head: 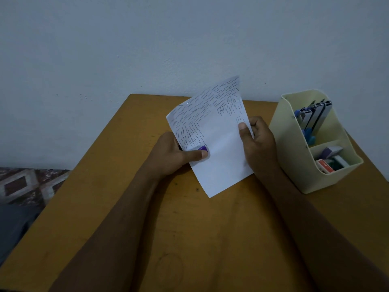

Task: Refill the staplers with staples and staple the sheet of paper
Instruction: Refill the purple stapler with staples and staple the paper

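A white sheet of paper (pixel 219 144), covered in its upper half with many rows of staples, is held tilted above the wooden table (pixel 189 228). My left hand (pixel 174 154) grips a small purple stapler (pixel 203 148) on the sheet's left edge, thumb on top; most of the stapler is hidden by the paper. My right hand (pixel 256 142) pinches the sheet's right edge, thumb in front. Several more staplers (pixel 313 116) stand upright in the back section of a cream organiser (pixel 294 165) at the right.
The organiser's front section holds small staple boxes (pixel 330 161), red, green and white. A plain wall stands right behind the table. Patterned floor (pixel 27 184) shows beyond the table's left edge.
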`<action>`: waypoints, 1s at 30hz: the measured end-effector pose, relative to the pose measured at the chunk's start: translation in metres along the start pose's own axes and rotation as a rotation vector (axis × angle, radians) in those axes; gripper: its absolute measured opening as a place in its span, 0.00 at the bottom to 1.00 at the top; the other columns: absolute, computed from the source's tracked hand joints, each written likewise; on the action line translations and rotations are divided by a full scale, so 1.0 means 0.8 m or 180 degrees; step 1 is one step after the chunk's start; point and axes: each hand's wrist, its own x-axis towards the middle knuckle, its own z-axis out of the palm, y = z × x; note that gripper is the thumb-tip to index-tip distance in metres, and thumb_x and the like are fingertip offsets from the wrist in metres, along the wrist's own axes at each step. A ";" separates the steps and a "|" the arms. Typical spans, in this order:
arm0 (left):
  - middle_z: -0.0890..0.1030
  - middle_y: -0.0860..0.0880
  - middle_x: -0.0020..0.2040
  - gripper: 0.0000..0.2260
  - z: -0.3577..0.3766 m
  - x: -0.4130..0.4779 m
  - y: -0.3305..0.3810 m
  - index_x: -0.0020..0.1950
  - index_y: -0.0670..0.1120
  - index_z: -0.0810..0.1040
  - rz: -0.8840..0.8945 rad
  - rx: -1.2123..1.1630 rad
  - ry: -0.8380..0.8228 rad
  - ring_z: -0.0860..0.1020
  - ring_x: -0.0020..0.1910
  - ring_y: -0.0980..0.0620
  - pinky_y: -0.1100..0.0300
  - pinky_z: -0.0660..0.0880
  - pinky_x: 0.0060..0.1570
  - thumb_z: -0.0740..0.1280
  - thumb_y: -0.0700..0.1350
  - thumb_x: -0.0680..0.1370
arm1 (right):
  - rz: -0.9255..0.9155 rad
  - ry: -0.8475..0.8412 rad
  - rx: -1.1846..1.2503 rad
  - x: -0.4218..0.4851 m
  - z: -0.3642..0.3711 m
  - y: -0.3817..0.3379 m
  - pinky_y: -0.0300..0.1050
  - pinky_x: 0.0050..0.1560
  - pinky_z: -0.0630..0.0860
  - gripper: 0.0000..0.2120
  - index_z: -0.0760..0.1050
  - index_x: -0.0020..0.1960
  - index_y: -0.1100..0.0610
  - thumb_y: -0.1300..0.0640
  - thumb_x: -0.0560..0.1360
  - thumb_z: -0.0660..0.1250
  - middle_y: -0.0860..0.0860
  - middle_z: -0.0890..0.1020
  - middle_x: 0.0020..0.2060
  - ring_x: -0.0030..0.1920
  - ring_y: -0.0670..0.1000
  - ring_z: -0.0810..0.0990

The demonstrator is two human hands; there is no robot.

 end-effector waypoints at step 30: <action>0.82 0.61 0.46 0.09 -0.006 0.000 0.000 0.49 0.55 0.79 -0.0349 0.0133 -0.0252 0.81 0.44 0.63 0.71 0.74 0.36 0.74 0.46 0.72 | 0.0056 0.0029 0.0059 0.001 -0.003 0.003 0.30 0.44 0.76 0.05 0.69 0.53 0.59 0.57 0.80 0.59 0.47 0.77 0.47 0.46 0.41 0.78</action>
